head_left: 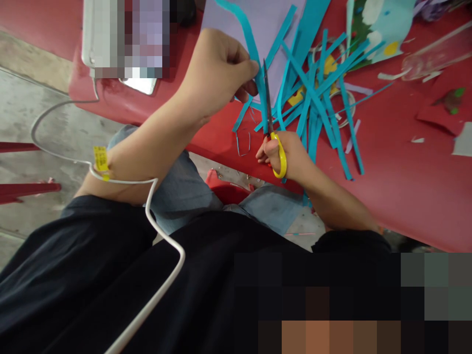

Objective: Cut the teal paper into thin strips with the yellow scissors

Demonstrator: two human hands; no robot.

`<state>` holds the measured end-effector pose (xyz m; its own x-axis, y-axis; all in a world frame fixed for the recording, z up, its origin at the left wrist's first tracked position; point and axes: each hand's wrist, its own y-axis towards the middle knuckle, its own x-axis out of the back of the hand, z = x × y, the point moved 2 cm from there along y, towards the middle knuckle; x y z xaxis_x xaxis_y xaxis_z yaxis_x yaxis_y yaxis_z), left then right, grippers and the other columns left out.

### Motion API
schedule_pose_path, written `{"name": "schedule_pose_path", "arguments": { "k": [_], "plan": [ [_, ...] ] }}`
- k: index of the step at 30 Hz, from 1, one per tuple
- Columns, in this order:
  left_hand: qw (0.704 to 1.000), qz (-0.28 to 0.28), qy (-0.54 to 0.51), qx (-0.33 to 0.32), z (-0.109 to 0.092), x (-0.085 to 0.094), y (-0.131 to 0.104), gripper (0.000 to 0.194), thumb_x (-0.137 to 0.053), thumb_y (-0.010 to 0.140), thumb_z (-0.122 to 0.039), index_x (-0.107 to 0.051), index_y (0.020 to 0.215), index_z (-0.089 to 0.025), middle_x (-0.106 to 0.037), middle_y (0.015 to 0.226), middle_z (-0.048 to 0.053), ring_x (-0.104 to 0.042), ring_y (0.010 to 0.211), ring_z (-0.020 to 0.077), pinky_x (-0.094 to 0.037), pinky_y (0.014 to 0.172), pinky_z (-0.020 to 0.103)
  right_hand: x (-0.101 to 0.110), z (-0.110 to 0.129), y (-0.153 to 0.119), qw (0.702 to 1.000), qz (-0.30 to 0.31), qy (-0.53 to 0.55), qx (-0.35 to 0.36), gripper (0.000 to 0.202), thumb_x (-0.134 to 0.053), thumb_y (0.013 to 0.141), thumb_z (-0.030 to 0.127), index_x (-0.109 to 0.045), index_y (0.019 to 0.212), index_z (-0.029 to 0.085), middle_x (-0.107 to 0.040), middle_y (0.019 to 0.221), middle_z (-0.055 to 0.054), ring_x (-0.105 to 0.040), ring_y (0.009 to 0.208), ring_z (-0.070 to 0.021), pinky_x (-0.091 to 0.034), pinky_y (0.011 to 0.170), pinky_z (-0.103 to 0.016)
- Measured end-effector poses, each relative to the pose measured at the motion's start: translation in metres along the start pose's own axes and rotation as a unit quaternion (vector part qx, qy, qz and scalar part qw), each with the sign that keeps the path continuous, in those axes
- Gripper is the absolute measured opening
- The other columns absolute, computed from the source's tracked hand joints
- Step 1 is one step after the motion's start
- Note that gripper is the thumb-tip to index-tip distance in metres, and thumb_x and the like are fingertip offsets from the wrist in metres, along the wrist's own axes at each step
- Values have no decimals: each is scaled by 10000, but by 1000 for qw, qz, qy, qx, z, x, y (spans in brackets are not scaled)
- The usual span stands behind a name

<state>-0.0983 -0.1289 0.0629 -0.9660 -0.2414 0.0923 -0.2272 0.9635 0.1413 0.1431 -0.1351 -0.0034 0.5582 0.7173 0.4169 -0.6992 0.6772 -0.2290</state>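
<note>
My left hand (230, 71) pinches a long blue paper strip (246, 32) between thumb and fingers. The strip's upper part curves up past the hand, and its lower part runs down along the scissor blades. In my right hand (285, 150) are scissors (279, 157) with a yellow handle, their dark blades pointing up beside the strip. Whether the blades touch the strip I cannot tell. Just right of the scissors, many loose blue strips (319, 93) lie crossed in a pile on the red table (413, 196). A lilac sheet (221, 22) lies behind my left hand.
A white cable (165, 236) runs across my left forearm. At the back left stand a pixelated device (88, 34) and a phone-like object (142, 84). A clear plastic bottle (435, 54), a decorated sheet (387, 29) and paper scraps are on the right.
</note>
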Motion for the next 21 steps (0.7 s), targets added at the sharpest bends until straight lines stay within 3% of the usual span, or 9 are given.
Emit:
{"name": "schedule_pose_path", "arguments": {
  "k": [10, 16, 21],
  "plan": [
    [999, 4, 49, -1, 6, -1, 1, 267, -666, 880, -120, -700, 623, -183, -745, 613, 42, -685, 497, 149, -397, 457, 277, 0, -8, 2, 1000, -1, 15, -16, 977, -356, 851, 1111, -742, 737, 220, -759, 695, -102, -815, 712, -272, -590, 594, -372],
    [1000, -5, 22, 0, 1, -1, 0, 215, -640, 851, -70, -722, 660, -123, -741, 604, 28, -687, 492, 135, -380, 441, 216, -1, -5, 2, 1000, -3, 10, -24, 945, -380, 903, 1078, -722, 718, 216, -742, 681, -93, -813, 720, -263, -588, 599, -359],
    [998, -47, 37, 29, -9, -7, -1, 336, -604, 851, 57, -668, 585, -138, -698, 543, 9, -635, 441, 106, -344, 416, 209, -1, -6, 1, 1000, -8, 20, -20, 917, -409, 883, 1084, -714, 712, 237, -729, 672, -92, -805, 713, -268, -598, 590, -374]
  ]
}}
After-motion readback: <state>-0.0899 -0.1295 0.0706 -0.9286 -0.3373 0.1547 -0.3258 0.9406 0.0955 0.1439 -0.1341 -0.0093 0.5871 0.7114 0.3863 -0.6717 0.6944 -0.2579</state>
